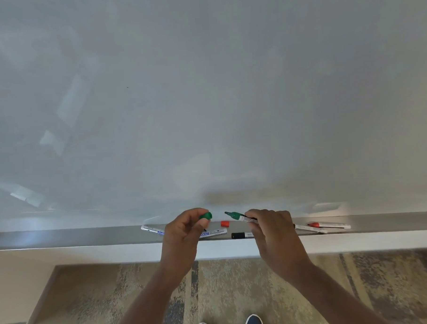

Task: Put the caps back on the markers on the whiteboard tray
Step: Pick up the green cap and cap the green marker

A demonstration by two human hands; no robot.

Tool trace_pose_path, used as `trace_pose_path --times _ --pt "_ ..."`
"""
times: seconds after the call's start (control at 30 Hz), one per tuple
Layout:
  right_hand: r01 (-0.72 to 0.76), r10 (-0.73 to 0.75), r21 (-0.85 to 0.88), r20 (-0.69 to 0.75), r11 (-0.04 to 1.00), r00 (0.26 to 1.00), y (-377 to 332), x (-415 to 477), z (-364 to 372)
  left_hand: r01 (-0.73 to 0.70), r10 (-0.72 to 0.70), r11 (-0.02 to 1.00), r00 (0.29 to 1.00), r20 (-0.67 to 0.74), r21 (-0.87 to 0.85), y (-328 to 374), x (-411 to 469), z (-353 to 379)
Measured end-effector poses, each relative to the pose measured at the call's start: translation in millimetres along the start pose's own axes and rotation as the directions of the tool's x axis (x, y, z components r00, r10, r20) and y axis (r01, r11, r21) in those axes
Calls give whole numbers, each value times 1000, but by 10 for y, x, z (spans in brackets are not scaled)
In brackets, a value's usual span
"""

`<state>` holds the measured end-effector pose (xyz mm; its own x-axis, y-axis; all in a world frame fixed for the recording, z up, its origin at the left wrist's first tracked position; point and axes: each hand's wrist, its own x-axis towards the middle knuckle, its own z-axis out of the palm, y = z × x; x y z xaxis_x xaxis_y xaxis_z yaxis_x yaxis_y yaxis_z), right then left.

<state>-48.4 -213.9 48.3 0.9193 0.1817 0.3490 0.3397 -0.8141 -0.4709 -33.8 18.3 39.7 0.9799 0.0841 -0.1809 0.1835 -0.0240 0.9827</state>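
Above the whiteboard tray (pixel 64 238), the left hand (pixel 183 233) pinches a green cap (pixel 206 216) in a narrow grip, and the right hand (pixel 271 230) holds the uncapped green marker (pixel 237 216), tip toward the cap, apart. Both hands hide parts of the markers lying on the tray; a red cap (pixel 224 223) lies between them.

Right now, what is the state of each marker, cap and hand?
Green marker: uncapped, held in right hand.
Green cap: off, held in left hand.
Red cap: loose on tray.
Red marker: uncapped, lying on tray.
Black marker: capped, lying on tray.
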Motion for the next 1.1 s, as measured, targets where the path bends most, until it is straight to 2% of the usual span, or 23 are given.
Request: trace_pose_path --times 0.2,0.43,0.67,0.8,0.97,1.1 --pt "55 -53 -60 37 997 998 -175 0 -137 -15 19 998 996 83 -53 213 -180 95" --pt "151 -137 -155 96 976 986 -244 -3 -289 15 -3 992 995 95 -126 309 -214 88" --pt "133 -128 -49 94 990 987 -314 -10 -367 22 -9 984 997 74 -176 320 -218 84" --pt "62 -64 19 71 998 995 -367 0 -365 -13 29 980 996 81 -198 303 -198 118" --pt "21 -33 98 127 995 991 -261 52 -326 4 17 992 986 168 -125 269 -65 52" --pt "36 -39 23 143 999 989 -28 149 -175 12 -5 999 986 165 -43 111 17 141"
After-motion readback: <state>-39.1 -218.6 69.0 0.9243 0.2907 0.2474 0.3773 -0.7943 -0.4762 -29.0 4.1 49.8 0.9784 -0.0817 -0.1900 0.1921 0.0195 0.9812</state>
